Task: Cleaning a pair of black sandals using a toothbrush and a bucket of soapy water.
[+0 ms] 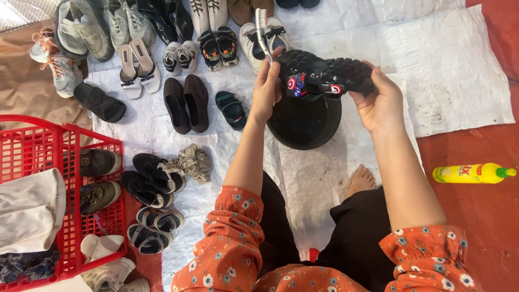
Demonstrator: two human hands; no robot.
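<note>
Both hands (324, 92) gripping black shoe (324, 75)

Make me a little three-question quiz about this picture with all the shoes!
1. True or false: the left hand holds a brush.
2. The black shoe is held above what? A) black basin B) red basket C) yellow bottle
3. What colour is the floor where the bottle lies?

Key: 1 true; 2 A; 3 red. The right hand grips the shoe's other end.

Black shoe (324, 75) (sole up, colourful shield badges) held over black basin (305, 124)
</note>
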